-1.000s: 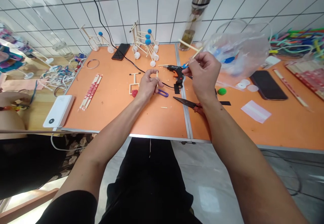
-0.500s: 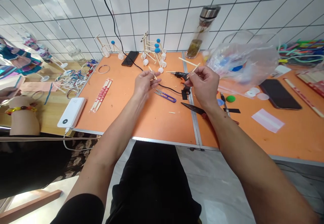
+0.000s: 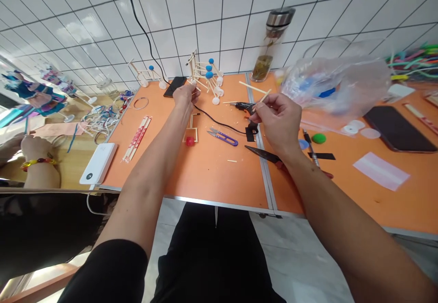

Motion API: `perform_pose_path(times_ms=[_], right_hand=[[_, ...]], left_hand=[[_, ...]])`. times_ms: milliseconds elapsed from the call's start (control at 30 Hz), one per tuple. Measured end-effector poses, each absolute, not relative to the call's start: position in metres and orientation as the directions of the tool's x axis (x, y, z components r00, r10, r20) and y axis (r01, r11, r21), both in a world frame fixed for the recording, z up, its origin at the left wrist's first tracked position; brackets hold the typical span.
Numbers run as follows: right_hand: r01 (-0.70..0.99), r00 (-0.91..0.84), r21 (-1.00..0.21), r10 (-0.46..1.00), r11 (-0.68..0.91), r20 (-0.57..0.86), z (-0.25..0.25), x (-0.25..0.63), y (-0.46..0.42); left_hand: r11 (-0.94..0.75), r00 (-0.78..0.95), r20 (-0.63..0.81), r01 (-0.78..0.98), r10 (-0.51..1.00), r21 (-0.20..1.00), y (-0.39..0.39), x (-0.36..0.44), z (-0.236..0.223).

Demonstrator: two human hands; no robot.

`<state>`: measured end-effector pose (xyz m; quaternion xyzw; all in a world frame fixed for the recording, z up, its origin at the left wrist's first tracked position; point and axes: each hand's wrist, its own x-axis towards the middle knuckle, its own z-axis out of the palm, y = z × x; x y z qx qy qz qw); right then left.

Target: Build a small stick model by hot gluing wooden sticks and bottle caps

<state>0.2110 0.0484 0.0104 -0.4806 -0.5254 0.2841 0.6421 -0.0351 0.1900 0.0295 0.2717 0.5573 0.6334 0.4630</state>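
Observation:
My left hand [image 3: 184, 96] pinches a short wooden stick [image 3: 196, 92] right at the edge of a stick model with blue balls and white feet [image 3: 207, 78]. My right hand [image 3: 278, 121] holds a thin wooden stick [image 3: 264, 96] between thumb and fingers, just above a black hot glue gun [image 3: 242, 107]. A black cable [image 3: 219, 124] runs from the gun across the orange table [image 3: 212, 175]. A small stick frame with a red ball [image 3: 190, 135] lies below my left forearm, beside purple-handled thread snips [image 3: 223, 138]. Black scissors [image 3: 262, 154] lie partly under my right hand.
A crumpled plastic bag [image 3: 335, 84] sits right of my right hand, with a phone [image 3: 398, 132] beyond it. Behind stand a glass bottle [image 3: 270, 45] and a tiled wall. A co-worker's hand with a bead bracelet [image 3: 37, 150] rests at the far left.
My left hand has moved forward from mid-table to the stick model, uncovering the red-ball frame. My right hand has barely moved. The view has shifted slightly.

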Motion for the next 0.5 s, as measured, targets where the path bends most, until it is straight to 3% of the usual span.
perform_pose_path(times_ms=[500], right_hand=[[0.146,0.246,-0.913,0.88,0.38,0.406,0.012,0.209,0.042]], left_hand=[[0.121,-0.48,-0.275,-0.327,0.833,0.937,0.242,-0.02,-0.001]])
